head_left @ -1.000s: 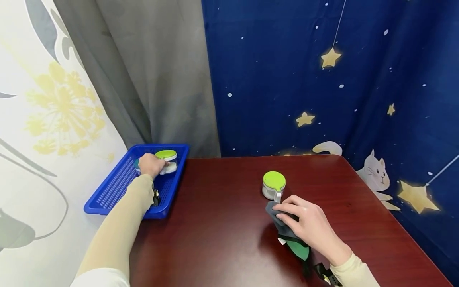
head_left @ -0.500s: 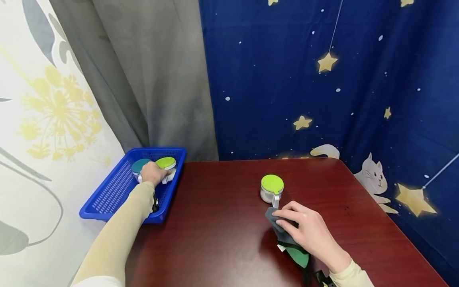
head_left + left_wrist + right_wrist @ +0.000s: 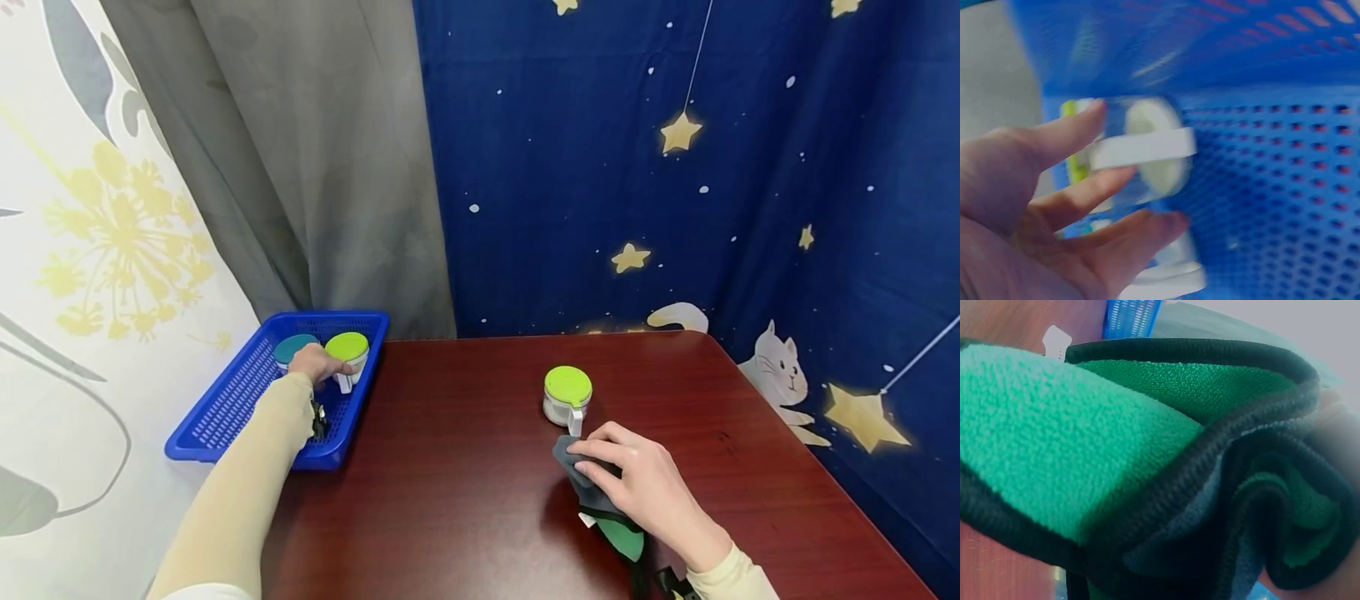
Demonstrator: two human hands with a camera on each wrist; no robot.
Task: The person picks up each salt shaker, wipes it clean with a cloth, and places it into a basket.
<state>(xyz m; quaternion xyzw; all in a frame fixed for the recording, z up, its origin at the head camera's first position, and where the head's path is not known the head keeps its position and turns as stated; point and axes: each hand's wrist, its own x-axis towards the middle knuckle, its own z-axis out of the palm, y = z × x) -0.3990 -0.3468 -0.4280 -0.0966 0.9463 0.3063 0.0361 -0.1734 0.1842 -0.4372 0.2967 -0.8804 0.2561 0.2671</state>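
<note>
In the head view my left hand (image 3: 317, 363) is inside the blue basket (image 3: 341, 450), beside a seasoning jar with a lime-green lid (image 3: 347, 347). Its fingers are spread around the jar's white handle (image 3: 1147, 149) in the left wrist view, loosely extended rather than gripping. A teal-lidded jar (image 3: 294, 348) stands to the left in the basket, partly hidden by the hand. On the table, my right hand (image 3: 645, 475) holds a bunched cloth (image 3: 592, 483), grey on one face and green on the other. Just beyond it stands another lime-lidded jar (image 3: 567, 396), handle toward the cloth.
The dark red wooden table (image 3: 450, 467) reaches back to a grey curtain (image 3: 360, 183) and a blue starry curtain (image 3: 540, 167). The basket sits at the table's left, against a white patterned curtain (image 3: 112, 375).
My left hand has drawn back slightly from the lime-lidded jar in the basket, which is more exposed now. The right hand and cloth keep their place; the view has tilted a little.
</note>
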